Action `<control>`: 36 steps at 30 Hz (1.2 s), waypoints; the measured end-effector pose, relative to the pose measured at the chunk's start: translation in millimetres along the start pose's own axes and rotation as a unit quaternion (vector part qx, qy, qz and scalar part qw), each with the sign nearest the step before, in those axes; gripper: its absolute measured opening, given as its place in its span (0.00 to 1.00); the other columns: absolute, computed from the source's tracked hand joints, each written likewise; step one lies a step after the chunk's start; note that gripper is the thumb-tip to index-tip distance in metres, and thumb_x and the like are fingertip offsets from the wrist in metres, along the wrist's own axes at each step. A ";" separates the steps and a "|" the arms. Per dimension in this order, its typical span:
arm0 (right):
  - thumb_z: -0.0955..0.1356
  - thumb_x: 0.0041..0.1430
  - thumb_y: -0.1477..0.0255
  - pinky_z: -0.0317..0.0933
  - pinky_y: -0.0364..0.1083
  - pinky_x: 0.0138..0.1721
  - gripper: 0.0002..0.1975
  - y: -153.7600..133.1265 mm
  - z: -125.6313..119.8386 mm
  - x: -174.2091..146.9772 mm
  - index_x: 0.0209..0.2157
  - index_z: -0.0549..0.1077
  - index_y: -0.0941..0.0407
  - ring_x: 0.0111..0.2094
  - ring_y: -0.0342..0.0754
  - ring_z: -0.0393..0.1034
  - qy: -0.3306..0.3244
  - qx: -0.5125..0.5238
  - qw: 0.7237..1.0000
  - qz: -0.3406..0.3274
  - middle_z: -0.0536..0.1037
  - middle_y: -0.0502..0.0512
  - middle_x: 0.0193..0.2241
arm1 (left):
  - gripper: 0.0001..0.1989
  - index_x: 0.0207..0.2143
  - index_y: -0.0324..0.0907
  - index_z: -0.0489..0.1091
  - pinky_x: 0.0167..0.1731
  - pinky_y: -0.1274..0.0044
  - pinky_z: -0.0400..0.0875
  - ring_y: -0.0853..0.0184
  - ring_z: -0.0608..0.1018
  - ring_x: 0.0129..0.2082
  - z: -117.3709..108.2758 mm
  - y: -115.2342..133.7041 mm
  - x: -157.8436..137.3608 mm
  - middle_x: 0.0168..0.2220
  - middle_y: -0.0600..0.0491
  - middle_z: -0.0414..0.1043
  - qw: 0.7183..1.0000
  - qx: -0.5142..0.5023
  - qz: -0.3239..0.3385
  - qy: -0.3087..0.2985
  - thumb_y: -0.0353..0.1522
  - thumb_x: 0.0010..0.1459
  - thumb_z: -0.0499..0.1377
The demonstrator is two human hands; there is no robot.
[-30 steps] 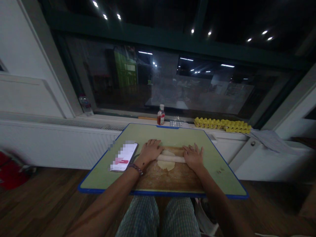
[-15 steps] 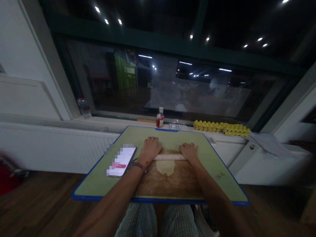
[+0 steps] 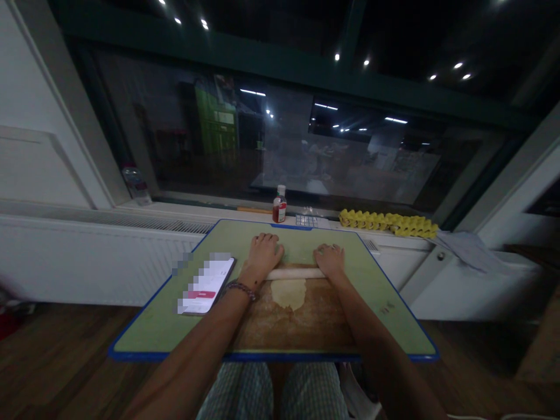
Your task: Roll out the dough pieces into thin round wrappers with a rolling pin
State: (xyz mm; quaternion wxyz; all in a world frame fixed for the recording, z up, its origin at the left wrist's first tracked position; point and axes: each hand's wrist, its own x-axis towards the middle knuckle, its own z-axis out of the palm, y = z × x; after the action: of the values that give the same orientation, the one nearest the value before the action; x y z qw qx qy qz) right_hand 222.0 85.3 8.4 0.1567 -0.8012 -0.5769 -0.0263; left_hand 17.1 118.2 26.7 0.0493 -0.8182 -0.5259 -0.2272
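Both hands lie flat and open on one rolling pin (image 3: 296,273), the left hand (image 3: 263,255) on its left end, the right hand (image 3: 330,261) on its right. The pin looks stiff and light, best pressed at its ends. One thin dough sheet (image 3: 288,292), soft and easily torn, lies just behind it on one wooden board (image 3: 301,326) atop the green worktop (image 3: 175,326). One phone (image 3: 204,286) rests left.

The rolling pin (image 3: 296,273) looks like pale, smooth wood; the board (image 3: 306,324) under it is browner wood, matt and dusted with flour. The dough (image 3: 288,292) is soft and dull. The green tray (image 3: 184,326) seems matt plastic — the phone (image 3: 205,286) glossy glass.
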 end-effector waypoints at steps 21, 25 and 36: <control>0.50 0.72 0.68 0.59 0.43 0.45 0.27 -4.3 -7.2 -24.7 0.43 0.78 0.54 0.44 0.48 0.74 0.058 0.057 0.996 -0.047 0.81 0.58 0.40 | 0.15 0.39 0.41 0.74 0.42 0.70 0.66 0.58 0.79 0.41 -3.5 0.2 -21.2 0.39 0.46 0.79 1.000 0.010 -0.008 -0.013 0.33 0.67 0.48; 0.46 0.72 0.68 0.61 0.42 0.41 0.32 -0.4 -7.3 -22.2 0.43 0.79 0.52 0.41 0.46 0.76 0.049 0.075 0.995 -0.031 0.82 0.55 0.38 | 0.16 0.38 0.42 0.74 0.43 0.70 0.66 0.58 0.80 0.40 -12.1 6.5 -26.2 0.38 0.46 0.79 1.000 0.013 0.005 -0.008 0.36 0.68 0.48; 0.47 0.73 0.66 0.62 0.44 0.42 0.31 -7.9 -12.6 -33.7 0.39 0.80 0.51 0.39 0.49 0.77 0.055 0.045 0.995 -0.068 0.83 0.56 0.36 | 0.20 0.37 0.44 0.76 0.37 0.73 0.67 0.59 0.81 0.38 -19.8 2.2 -30.3 0.36 0.47 0.81 1.000 0.017 -0.019 -0.013 0.39 0.69 0.46</control>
State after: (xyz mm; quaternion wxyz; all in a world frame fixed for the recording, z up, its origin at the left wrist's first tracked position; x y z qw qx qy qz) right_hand 205.2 53.1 14.6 0.2213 -0.7496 -0.6214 -0.0549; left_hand 2.3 85.4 31.9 0.0522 -0.8096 -0.5462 -0.2084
